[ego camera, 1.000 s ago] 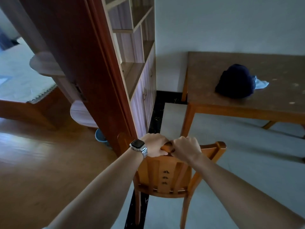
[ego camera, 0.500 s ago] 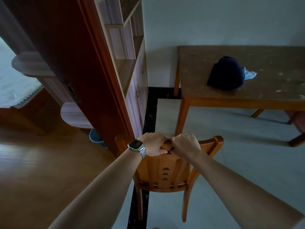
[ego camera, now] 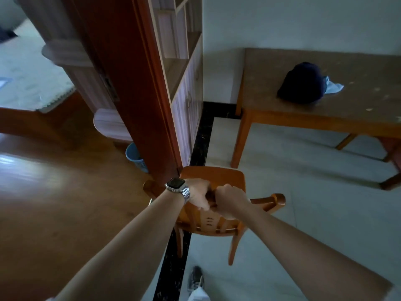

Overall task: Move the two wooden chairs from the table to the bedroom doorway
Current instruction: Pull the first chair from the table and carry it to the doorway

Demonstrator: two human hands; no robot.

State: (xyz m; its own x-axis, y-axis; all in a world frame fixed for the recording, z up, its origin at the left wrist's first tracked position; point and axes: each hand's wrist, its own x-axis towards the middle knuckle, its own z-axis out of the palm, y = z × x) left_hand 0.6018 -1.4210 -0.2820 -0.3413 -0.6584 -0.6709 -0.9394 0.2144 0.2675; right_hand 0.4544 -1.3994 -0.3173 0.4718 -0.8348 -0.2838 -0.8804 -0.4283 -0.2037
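Observation:
An orange wooden chair point(ego camera: 217, 177) stands just in front of me, its seat close to the red-brown door frame point(ego camera: 138, 88) of the bedroom. My left hand point(ego camera: 196, 193), with a metal watch on the wrist, grips the middle of the chair's top rail. My right hand point(ego camera: 231, 197) grips the same rail right beside it. The chair's legs stand across the black floor strip point(ego camera: 201, 137) at the threshold. Part of a second chair point(ego camera: 392, 164) shows under the wooden table point(ego camera: 358, 118) at the far right.
A dark blue cap point(ego camera: 302, 83) and a pale cloth point(ego camera: 333, 86) lie on the table. A shelf cabinet point(ego camera: 184, 68) lines the wall beside the door frame. A blue bin point(ego camera: 135, 156) stands inside the bedroom, past it a bed point(ego camera: 26, 83). My shoe point(ego camera: 195, 279) is below the chair.
The chair's seat has come into view beyond the backrest, close to the door frame. Both hands keep their hold on the rail. My view has dropped, and my shoe now shows.

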